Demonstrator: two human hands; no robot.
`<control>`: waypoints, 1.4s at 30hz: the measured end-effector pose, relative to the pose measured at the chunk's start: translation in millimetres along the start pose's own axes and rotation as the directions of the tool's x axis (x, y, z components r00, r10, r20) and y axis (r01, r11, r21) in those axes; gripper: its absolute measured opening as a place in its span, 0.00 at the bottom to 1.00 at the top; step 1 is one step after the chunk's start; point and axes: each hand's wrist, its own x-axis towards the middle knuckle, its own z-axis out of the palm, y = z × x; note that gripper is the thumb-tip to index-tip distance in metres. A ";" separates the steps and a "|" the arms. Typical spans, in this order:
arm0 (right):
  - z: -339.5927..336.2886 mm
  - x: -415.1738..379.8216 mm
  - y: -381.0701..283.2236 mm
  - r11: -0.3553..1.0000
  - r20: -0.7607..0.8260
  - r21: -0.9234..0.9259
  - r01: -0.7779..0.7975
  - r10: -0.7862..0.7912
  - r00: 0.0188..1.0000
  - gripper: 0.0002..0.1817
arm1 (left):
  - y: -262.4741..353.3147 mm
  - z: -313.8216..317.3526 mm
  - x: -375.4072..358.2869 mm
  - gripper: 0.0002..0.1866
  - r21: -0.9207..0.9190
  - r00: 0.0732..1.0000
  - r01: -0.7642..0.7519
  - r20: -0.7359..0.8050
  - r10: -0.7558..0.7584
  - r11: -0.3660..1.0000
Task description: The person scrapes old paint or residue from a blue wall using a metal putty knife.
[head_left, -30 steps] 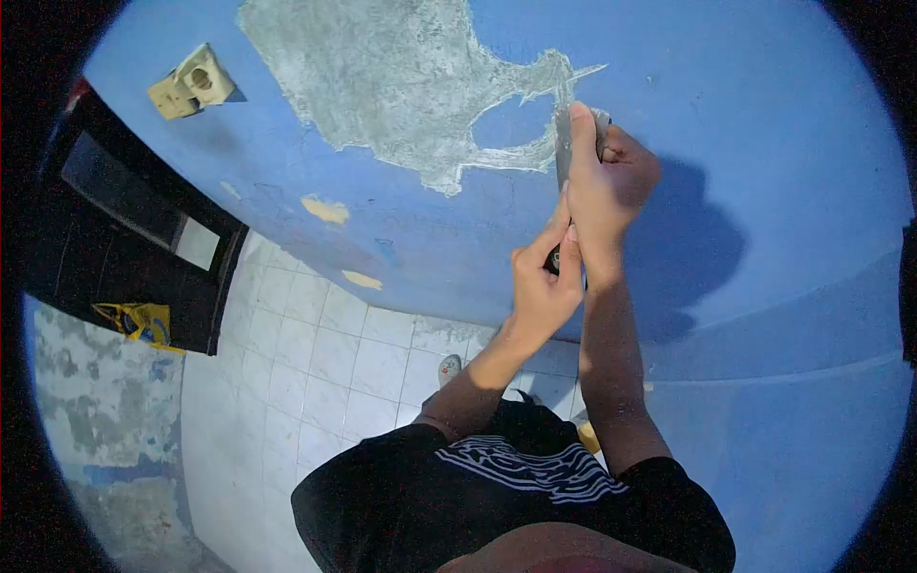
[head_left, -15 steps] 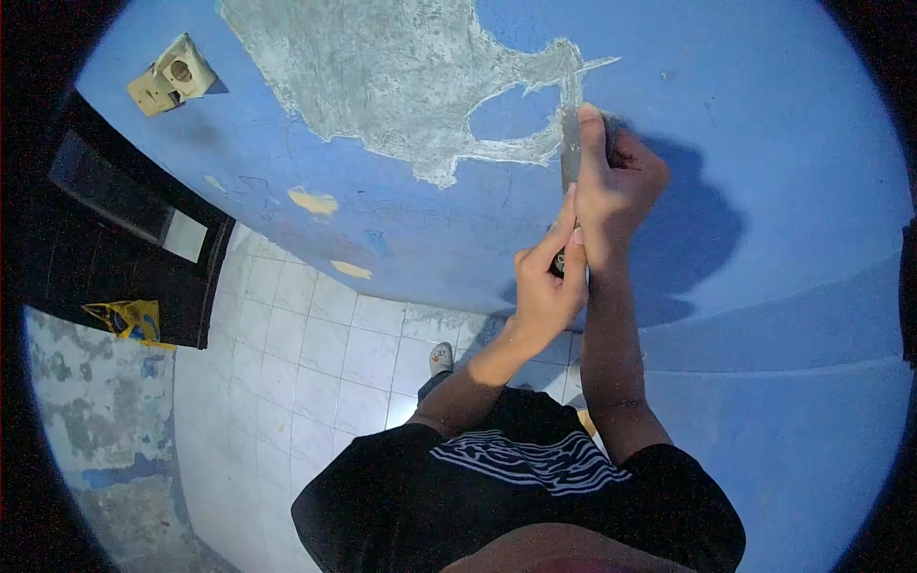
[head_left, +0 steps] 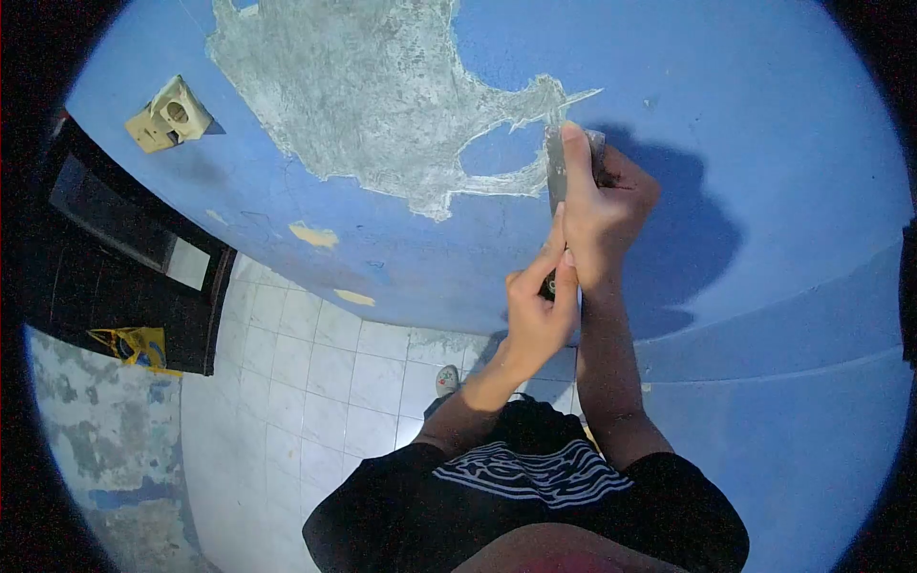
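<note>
A scraper with a flat metal blade (head_left: 557, 172) lies against the blue wall, at the right end of the bare grey patch (head_left: 349, 91). My right hand (head_left: 607, 224) is closed on the blade part, its thumb stretched along the metal and its other fingers curled behind, partly hidden. Lower down, my left hand (head_left: 540, 310) pinches the tool near its dark handle (head_left: 548, 286), of which only a small part shows. Jagged, pale paint edges border the patch beside the blade. Both hands touch each other at the fingertips.
An old cream socket box (head_left: 170, 115) hangs loose on the wall at upper left. Small cream chips (head_left: 314, 235) mark the paint below. At left are a dark door (head_left: 95, 258) and a yellow bag (head_left: 134, 346). White floor tiles (head_left: 325, 382) lie beneath.
The view has tilted, so the wall and patch sit lower and slightly left. Against the wall, both hands and the scraper have slid a little upward along the patch's right edge.
</note>
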 end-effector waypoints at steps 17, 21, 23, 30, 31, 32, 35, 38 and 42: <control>-2.2 -7.9 5.0 0.999 0.004 -0.031 -0.017 0.017 1.000 0.21 | 2.6 -13.3 2.6 0.22 -0.008 0.996 0.063 0.061 -0.063 0.998; 2.9 4.6 -11.4 0.999 0.028 0.018 0.050 -0.051 0.998 0.21 | 18.9 -13.6 19.7 0.23 -0.097 0.986 0.156 0.075 -0.149 0.983; 0.7 5.5 -16.1 0.998 0.045 0.003 0.069 -0.069 0.997 0.22 | 16.4 -9.9 9.8 0.23 -0.083 0.992 0.121 0.058 -0.116 0.989; 3.5 3.9 -11.0 0.992 -0.011 -0.038 0.122 -0.122 0.992 0.22 | 27.5 -22.1 19.8 0.23 -0.023 0.866 0.473 0.195 -0.460 0.881; 4.3 8.6 -16.6 0.997 0.024 0.001 0.080 -0.080 0.997 0.22 | 25.8 -19.5 18.0 0.23 -0.017 0.862 0.480 0.196 -0.468 0.877; 4.1 10.3 -19.2 0.999 0.059 0.037 0.039 -0.042 0.997 0.21 | 22.5 -12.8 15.3 0.22 -0.101 0.933 0.349 0.134 -0.335 0.932; -6.9 -3.9 4.7 0.998 0.054 -0.013 0.056 -0.055 0.997 0.20 | -6.0 1.7 -4.5 0.22 -0.112 0.997 0.073 0.029 -0.070 0.991; -4.9 -12.0 13.2 0.999 -0.005 0.018 -0.038 0.038 0.999 0.23 | -9.4 -3.7 -6.3 0.22 -0.054 0.995 0.072 0.065 -0.069 0.996; -1.9 -2.4 -0.2 0.998 0.021 0.062 -0.023 0.022 1.000 0.23 | 8.6 -2.8 3.0 0.22 -0.080 0.985 0.157 0.078 -0.151 0.984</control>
